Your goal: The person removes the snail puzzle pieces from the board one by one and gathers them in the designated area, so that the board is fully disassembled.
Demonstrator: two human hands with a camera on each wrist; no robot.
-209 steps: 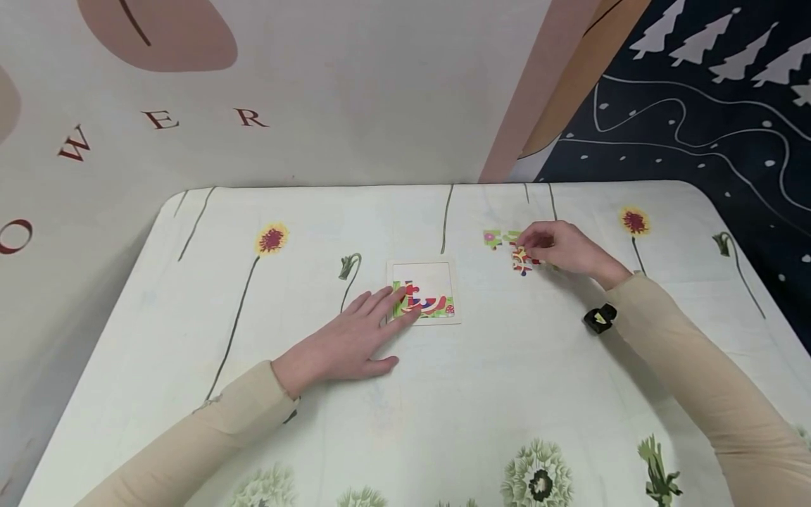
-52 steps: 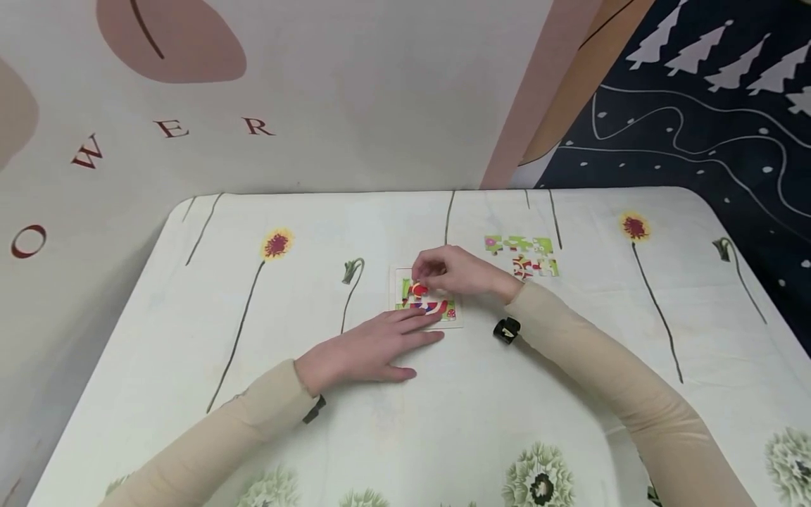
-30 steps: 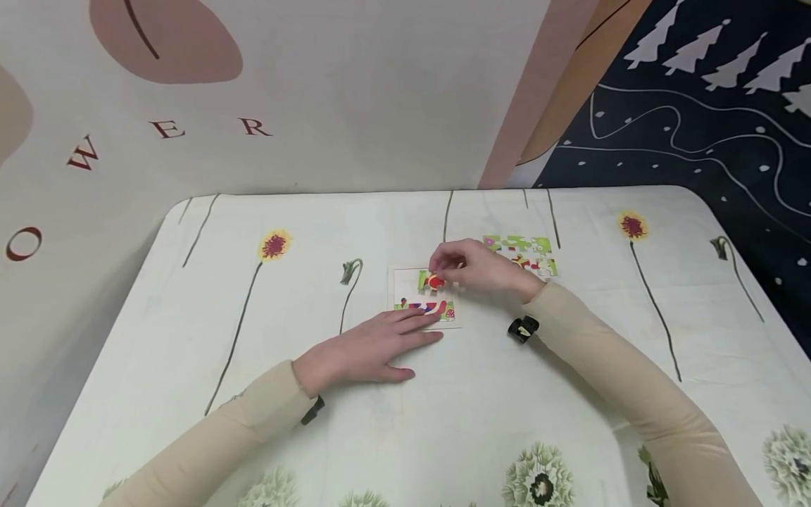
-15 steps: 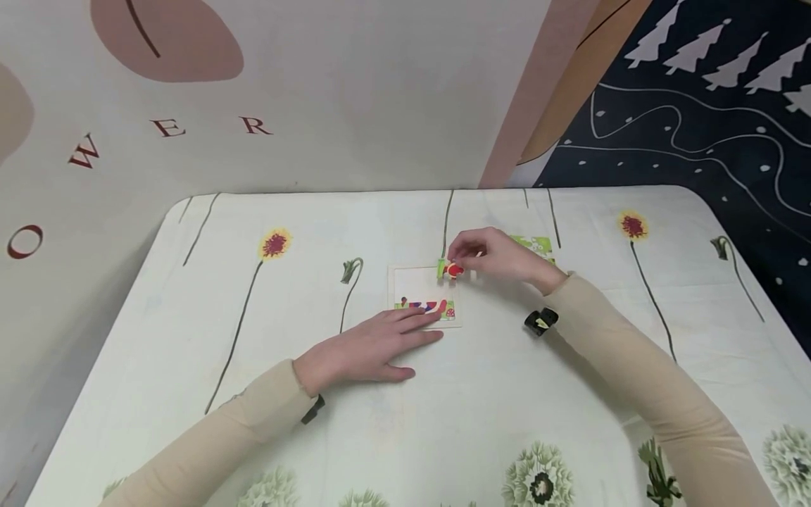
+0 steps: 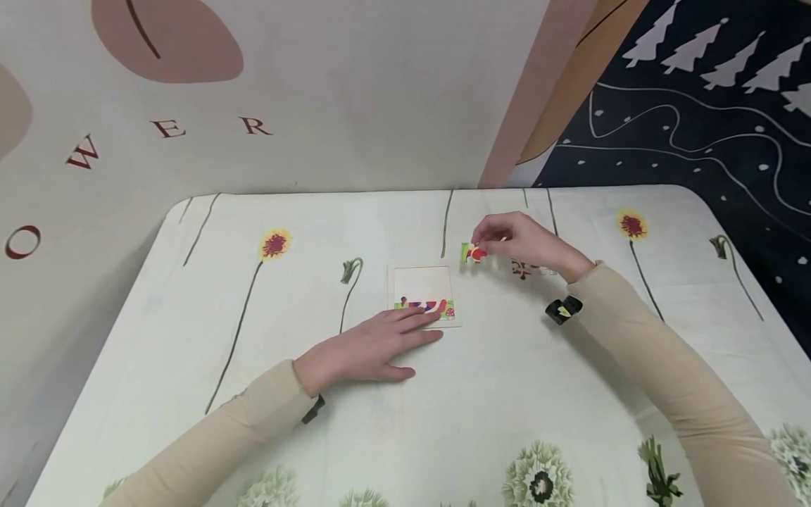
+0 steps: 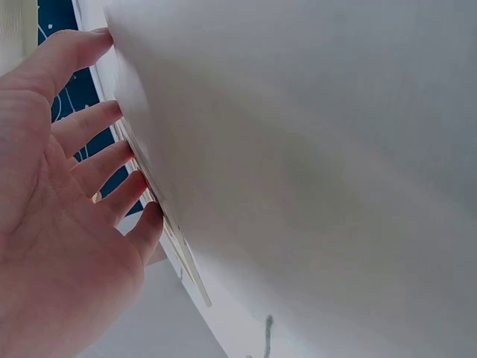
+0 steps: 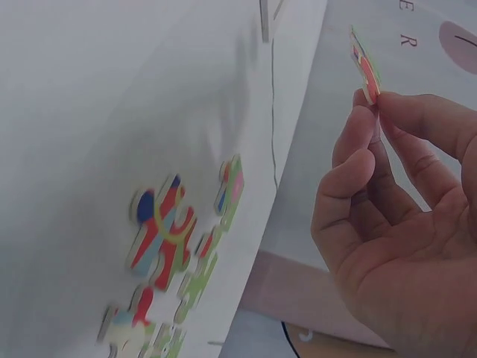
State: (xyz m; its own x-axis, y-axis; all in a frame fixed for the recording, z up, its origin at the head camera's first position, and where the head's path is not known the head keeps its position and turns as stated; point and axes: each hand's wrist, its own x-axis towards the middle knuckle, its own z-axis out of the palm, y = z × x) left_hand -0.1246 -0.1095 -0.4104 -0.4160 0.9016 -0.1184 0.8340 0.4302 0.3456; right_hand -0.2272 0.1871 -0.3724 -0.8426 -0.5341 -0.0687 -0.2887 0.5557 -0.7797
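Observation:
A square puzzle board (image 5: 423, 285) lies on the table, its lower row filled with colourful pieces. My left hand (image 5: 374, 348) rests flat with spread fingers, fingertips over the board's lower edge; the left wrist view shows those fingers (image 6: 97, 168) straight along the board's side. Above the table, right of the board, my right hand (image 5: 529, 243) pinches a red and green puzzle piece (image 5: 474, 253) between thumb and fingertips. The right wrist view shows that piece edge-on. Several loose puzzle pieces (image 7: 164, 231) lie below the right hand, partly hidden by it in the head view.
A white cloth (image 5: 475, 394) printed with flowers covers the table. Behind the table's far edge rises a pale wall covering (image 5: 355, 91) with letters. Dark fabric with trees (image 5: 697, 113) hangs at the right. A black wrist strap (image 5: 563, 308) is on the right arm.
My right hand has lifted the piece from the board area and carried it right and away, over toward the loose pieces. The left hand has shifted slightly right since the oldest frame, then stayed still.

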